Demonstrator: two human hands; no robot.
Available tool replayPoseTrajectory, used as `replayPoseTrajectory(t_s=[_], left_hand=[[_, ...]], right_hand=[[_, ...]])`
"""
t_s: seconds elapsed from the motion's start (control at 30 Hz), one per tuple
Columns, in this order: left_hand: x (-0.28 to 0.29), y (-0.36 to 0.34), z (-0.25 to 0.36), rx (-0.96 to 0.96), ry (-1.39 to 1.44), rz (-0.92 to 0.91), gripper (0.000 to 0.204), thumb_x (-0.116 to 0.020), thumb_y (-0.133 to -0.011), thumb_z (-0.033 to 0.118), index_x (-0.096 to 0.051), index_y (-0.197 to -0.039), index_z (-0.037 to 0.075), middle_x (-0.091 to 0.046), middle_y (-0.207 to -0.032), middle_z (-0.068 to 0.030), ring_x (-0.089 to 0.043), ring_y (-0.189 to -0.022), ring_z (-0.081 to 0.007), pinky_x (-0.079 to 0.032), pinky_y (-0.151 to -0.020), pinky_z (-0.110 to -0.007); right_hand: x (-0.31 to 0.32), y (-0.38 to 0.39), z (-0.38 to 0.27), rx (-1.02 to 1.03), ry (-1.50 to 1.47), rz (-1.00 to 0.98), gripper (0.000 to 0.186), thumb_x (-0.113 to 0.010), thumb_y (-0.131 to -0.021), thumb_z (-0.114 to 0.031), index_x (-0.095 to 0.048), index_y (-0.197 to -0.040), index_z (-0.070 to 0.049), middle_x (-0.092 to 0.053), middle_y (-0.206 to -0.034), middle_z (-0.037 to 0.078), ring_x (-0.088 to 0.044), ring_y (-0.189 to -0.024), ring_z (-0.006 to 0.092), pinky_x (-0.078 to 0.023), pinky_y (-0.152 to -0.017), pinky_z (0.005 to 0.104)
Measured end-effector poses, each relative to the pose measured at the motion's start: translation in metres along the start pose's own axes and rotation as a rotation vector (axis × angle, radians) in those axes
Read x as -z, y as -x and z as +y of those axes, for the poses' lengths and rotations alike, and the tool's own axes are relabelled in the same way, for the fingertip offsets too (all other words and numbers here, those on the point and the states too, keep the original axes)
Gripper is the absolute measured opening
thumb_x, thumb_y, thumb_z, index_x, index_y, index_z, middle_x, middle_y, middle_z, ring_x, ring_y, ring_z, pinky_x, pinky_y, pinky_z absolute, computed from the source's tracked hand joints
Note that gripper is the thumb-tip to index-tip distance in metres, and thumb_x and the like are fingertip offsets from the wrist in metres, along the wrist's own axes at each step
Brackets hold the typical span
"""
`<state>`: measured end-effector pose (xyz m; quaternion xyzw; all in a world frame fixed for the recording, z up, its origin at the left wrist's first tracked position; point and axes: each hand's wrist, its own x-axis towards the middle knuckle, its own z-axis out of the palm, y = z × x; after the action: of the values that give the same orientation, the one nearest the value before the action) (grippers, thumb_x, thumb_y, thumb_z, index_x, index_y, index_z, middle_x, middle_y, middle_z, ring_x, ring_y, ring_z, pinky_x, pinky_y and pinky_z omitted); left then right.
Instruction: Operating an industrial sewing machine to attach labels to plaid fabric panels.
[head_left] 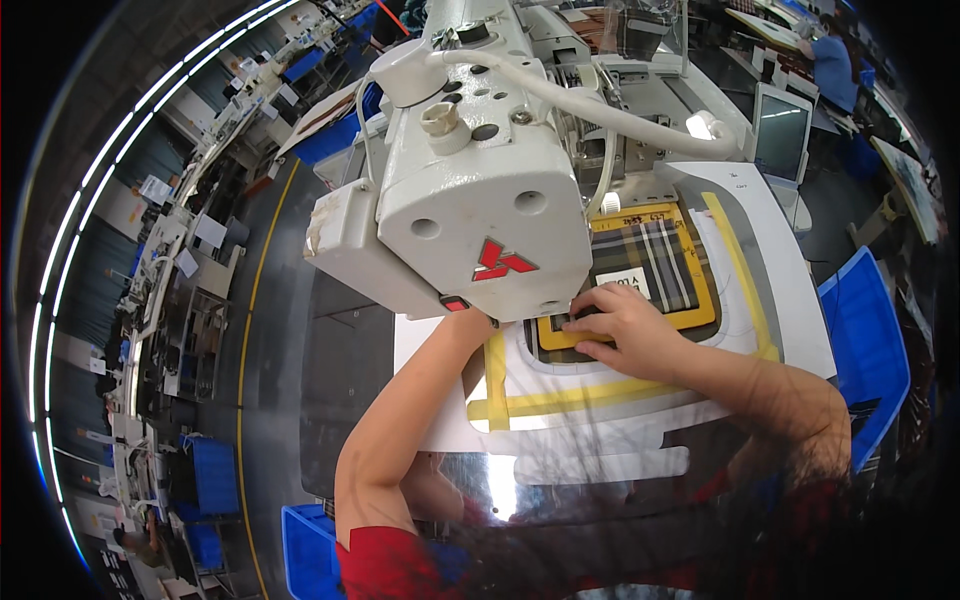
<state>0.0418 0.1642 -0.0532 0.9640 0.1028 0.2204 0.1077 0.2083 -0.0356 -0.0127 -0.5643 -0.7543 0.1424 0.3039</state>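
Observation:
Under the white head of a large industrial sewing machine (470, 200), a piece of dark plaid cloth (672, 268) lies inside a flat yellow frame (708, 290). A small white label (622, 284) with dark print rests on the cloth. My right hand (632, 328) lies over the frame's near edge, fingers spread and bent a little, their tips touching the cloth and frame close to the label. My left hand (474, 326) reaches in below the machine head at its left. Only its wrist side shows; the machine hides the fingers.
Yellow tape (590, 397) borders the white work plate around the frame. A white hose (610, 115) loops over the machine. Blue bins (868, 345) stand right and lower left. A screen (782, 130) stands back right; beyond it sits a person in blue (832, 70).

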Motion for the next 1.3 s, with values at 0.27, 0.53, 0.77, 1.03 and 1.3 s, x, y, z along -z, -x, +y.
replayPoseTrajectory(t_s=[0.27,0.53,0.77,1.03,1.3], left_hand=[[-0.003,0.009,-0.011,0.023,0.229,0.027,0.034,-0.059,-0.078,-0.003,-0.065,-0.111,0.003,-0.065,-0.117,-0.0107,-0.06,-0.11,-0.026,-0.046,-0.096,-0.036],[0.0,0.001,-0.015,0.293,0.3,-0.016,0.028,-0.056,-0.083,-0.001,-0.065,-0.109,0.003,-0.066,-0.111,-0.0116,-0.061,-0.104,-0.027,-0.048,-0.09,-0.036],[0.011,-0.003,0.001,0.345,0.123,-0.04,0.025,-0.062,-0.083,0.009,-0.061,-0.105,-0.002,-0.059,-0.106,-0.0203,-0.054,-0.101,-0.0387,-0.044,-0.088,-0.044],[0.015,-0.013,0.011,0.483,0.079,-0.04,0.026,-0.061,-0.086,0.016,-0.062,-0.104,-0.003,-0.056,-0.106,-0.0225,-0.051,-0.103,-0.0404,-0.042,-0.089,-0.046],[0.042,0.001,0.051,0.097,0.116,0.028,0.016,-0.067,-0.08,0.01,-0.061,-0.094,0.005,-0.06,-0.111,-0.0104,-0.056,-0.107,-0.0333,-0.043,-0.092,-0.044]], right_hand=[[0.014,-0.018,0.022,0.035,-0.039,-0.108,0.023,-0.068,-0.081,-0.016,-0.069,-0.103,-0.008,-0.06,-0.11,0.008,-0.054,-0.104,0.0265,-0.043,-0.092,0.0376],[0.023,-0.056,0.062,0.188,0.293,0.001,0.034,-0.067,-0.082,-0.029,-0.066,-0.109,-0.008,-0.06,-0.113,0.009,-0.054,-0.108,0.027,-0.041,-0.094,0.04],[0.02,-0.055,0.066,0.193,0.293,-0.014,0.033,-0.068,-0.081,-0.029,-0.066,-0.108,-0.008,-0.06,-0.117,0.006,-0.054,-0.107,0.0248,-0.041,-0.095,0.0384],[0.019,-0.052,0.072,0.204,0.281,0.046,0.035,-0.069,-0.08,-0.028,-0.065,-0.108,-0.008,-0.06,-0.112,0.005,-0.055,-0.106,0.0236,-0.04,-0.095,0.0379],[0.074,0.019,0.084,-0.143,0.502,0.167,0.033,-0.069,-0.08,-0.024,-0.064,-0.108,-0.007,-0.061,-0.111,0.005,-0.054,-0.107,0.0238,-0.038,-0.098,0.0406]])
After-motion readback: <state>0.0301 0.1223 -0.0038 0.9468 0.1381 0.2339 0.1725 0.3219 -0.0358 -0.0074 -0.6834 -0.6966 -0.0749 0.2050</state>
